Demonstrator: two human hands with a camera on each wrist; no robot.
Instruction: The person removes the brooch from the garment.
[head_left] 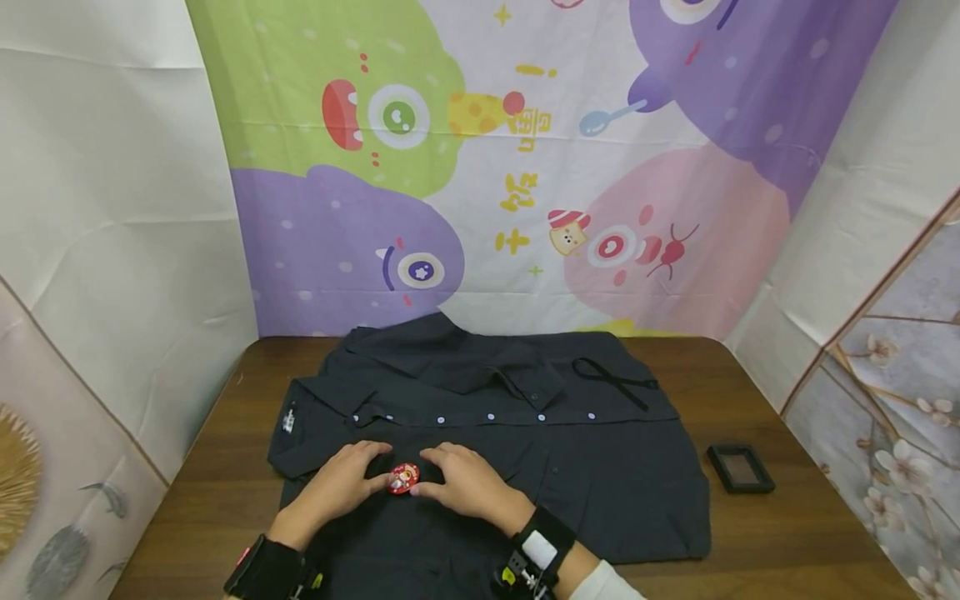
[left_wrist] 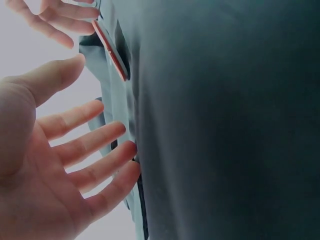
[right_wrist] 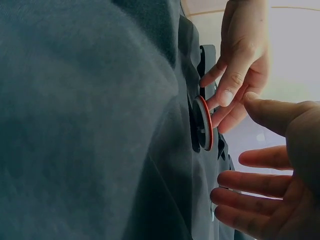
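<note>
A round red button badge (head_left: 403,478) with a printed picture sits on the front of a dark button-up shirt (head_left: 615,492) spread on the table. My left hand (head_left: 341,479) is just left of the badge, its thumb tip right at the edge and its fingers spread and relaxed. On the other side my right hand (head_left: 472,483) lies with fingers loosely extended, thumb close to the badge's lower right edge. In the right wrist view the badge (right_wrist: 207,122) is edge-on, its rim standing slightly off the cloth. Neither hand grips anything.
A small black square frame (head_left: 740,468) lies on the brown wooden table (head_left: 810,533) at the right. A thin black cord (head_left: 615,382) rests on the shirt's upper right. Behind the table hangs a cartoon-printed cloth (head_left: 517,292), with pale sheets at both sides.
</note>
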